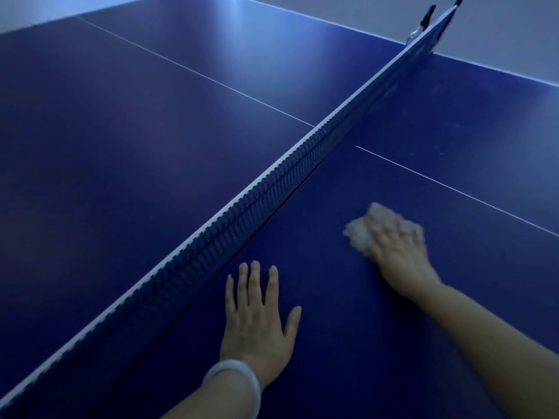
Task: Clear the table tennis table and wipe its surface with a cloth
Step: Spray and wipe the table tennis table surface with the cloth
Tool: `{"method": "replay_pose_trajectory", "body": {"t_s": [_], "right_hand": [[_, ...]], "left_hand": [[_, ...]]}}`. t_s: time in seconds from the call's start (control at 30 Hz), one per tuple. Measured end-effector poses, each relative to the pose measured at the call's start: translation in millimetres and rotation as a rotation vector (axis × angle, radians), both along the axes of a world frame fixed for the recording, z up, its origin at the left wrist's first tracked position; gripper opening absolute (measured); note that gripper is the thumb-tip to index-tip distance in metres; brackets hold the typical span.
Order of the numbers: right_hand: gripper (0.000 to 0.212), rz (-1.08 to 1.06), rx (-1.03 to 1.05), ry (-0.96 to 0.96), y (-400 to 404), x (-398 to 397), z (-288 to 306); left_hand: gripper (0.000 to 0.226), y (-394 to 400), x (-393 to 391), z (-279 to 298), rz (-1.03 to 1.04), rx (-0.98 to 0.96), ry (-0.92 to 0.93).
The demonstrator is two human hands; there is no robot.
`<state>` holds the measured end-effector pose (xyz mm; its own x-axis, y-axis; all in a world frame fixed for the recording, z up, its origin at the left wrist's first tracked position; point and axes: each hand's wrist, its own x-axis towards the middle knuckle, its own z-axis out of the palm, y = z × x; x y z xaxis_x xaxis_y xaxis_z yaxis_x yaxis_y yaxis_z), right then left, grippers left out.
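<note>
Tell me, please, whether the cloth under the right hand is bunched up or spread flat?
Bunched up: the cloth shows as a crumpled wad beyond the right hand, though blurred.

The net [272,189] runs across the table [121,146] from the near left to the far right, ending at its clamp [423,28] on the far edge. The left hand [260,322] lies flat on the table just right of the net. Further right and ahead, the right hand [399,252] rests on what seems to be a cloth [360,231], short of the centre line [453,189].
</note>
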<state>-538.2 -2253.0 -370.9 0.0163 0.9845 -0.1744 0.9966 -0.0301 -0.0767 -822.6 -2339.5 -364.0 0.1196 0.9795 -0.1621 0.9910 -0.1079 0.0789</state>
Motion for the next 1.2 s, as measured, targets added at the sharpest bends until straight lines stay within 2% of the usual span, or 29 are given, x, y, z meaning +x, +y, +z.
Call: {"method": "replay_pose_trajectory", "body": {"t_s": [0.1, 0.17, 0.23, 0.43, 0.57, 0.63, 0.7, 0.77, 0.83, 0.93, 1.0, 1.07, 1.13, 1.2], "right_hand": [[0.057, -0.399, -0.027, 0.065, 34, 42, 8], [0.056, -0.493, -0.040, 0.091, 64, 39, 9], [0.056, -0.496, -0.074, 0.112, 100, 26, 11], [0.056, -0.246, -0.108, 0.134, 171, -30, 17], [0.060, 0.089, -0.094, 0.029, 132, -92, 14], [0.060, 0.285, -0.062, 0.061, 92, -118, 7], [0.058, 0.397, -0.039, 0.118, 68, -111, 5], [0.058, 0.286, -0.035, 0.076, 68, -71, 7], [0.059, -0.051, -0.004, 0.025, 69, -16, 7], [0.056, -0.605, 0.014, 0.139, 40, 42, 13], [0.056, -0.725, 0.020, 0.135, 14, 31, 13], [0.057, -0.593, 0.050, 0.062, -9, -14, 6], [0.058, -0.299, 0.118, 0.031, -38, -67, -3], [0.057, -0.045, 0.094, 0.047, -61, -88, -5]], "left_hand": [[0.075, -1, 0, 4, -0.020, 0.016, -0.040], [0.074, -1, -1, 3, -0.032, 0.049, -0.029], [0.073, 0, -2, 3, -0.030, 0.067, -0.022], [0.074, 1, -2, 1, -0.022, 0.064, -0.021], [0.075, 1, -1, 2, -0.017, 0.060, -0.015], [0.075, 1, 0, 3, -0.017, 0.052, -0.009], [0.075, 2, -1, 3, -0.024, 0.050, -0.002], [0.076, 1, -1, 2, -0.028, 0.049, -0.001], [0.076, 1, 0, 0, -0.027, 0.047, -0.029], [0.082, 1, 0, -3, -0.021, 0.021, -0.028], [0.084, 1, -1, -8, -0.024, 0.031, -0.006], [0.085, 1, -1, -9, -0.031, 0.035, 0.013], [0.086, 1, -1, -8, -0.021, 0.058, 0.011], [0.086, 0, 0, -8, -0.019, 0.073, 0.002]]}}
